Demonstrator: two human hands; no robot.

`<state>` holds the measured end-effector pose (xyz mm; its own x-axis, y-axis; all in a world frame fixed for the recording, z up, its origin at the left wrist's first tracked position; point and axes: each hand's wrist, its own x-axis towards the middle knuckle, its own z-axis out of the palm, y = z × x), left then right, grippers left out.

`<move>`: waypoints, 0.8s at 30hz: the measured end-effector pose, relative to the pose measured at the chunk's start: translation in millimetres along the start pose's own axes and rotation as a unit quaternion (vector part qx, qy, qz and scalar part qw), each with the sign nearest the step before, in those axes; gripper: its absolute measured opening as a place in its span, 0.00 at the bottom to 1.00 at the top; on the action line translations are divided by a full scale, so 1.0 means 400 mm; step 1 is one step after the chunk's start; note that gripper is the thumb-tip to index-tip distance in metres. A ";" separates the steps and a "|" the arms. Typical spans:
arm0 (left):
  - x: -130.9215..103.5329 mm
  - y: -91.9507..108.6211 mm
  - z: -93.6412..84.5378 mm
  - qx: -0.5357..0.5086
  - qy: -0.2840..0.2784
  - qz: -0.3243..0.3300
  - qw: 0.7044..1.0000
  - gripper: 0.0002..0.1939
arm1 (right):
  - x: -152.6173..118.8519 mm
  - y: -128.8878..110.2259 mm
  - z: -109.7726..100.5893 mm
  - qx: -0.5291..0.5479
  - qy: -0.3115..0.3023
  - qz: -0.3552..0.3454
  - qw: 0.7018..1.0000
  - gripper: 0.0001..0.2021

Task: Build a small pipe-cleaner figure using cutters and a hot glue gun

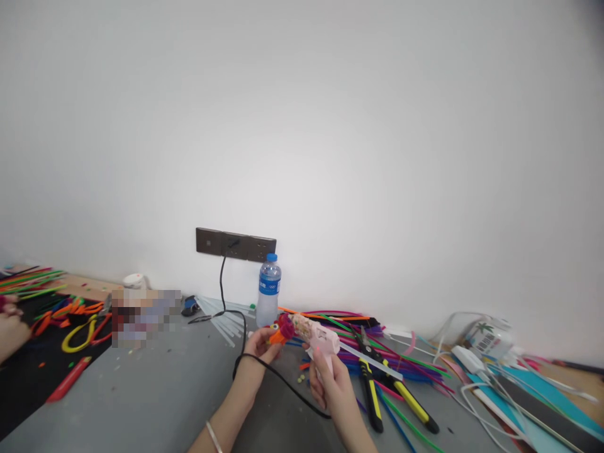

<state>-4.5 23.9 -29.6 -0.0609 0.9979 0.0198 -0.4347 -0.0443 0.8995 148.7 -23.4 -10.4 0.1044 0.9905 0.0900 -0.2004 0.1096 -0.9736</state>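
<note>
My right hand is wrapped round the handle of a pale pink glue gun. A translucent glue stick sticks out of the gun's rear. Between the fingers of my left hand is a small fuzzy pipe-cleaner figure in orange and dark red, with what looks like an eye on it. The gun's nozzle end points at the figure's dark red part; whether they touch I cannot tell. A black cord loops over my left wrist and runs beneath my right hand.
Behind my hands stands a water bottle below the wall socket. Pliers with yellow-black handles lie on pipe cleaners at right. Glue sticks and a red cutter lie left. Another person's hand shows at the left edge.
</note>
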 end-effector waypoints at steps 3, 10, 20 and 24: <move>-0.002 0.001 0.000 0.000 -0.004 -0.001 1.000 0.22 | 0.001 0.000 0.000 -0.005 0.010 0.005 1.000 0.27; -0.001 -0.001 0.000 -0.007 -0.016 -0.001 1.000 0.22 | 0.004 0.006 0.000 -0.021 0.037 0.011 0.999 0.30; 0.000 0.005 0.003 -0.044 -0.004 -0.013 0.999 0.22 | -0.006 -0.030 0.009 -0.033 0.076 -0.008 0.997 0.29; -0.006 0.014 0.012 -0.071 0.014 -0.027 0.997 0.22 | -0.011 -0.050 0.008 -0.026 0.053 -0.018 0.998 0.30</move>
<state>-2.5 21.4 -22.7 -0.0584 0.9975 -0.0402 -0.5601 0.0007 0.8284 149.2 -29.7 9.4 0.2128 0.9715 0.1044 -0.1438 0.1368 -0.9801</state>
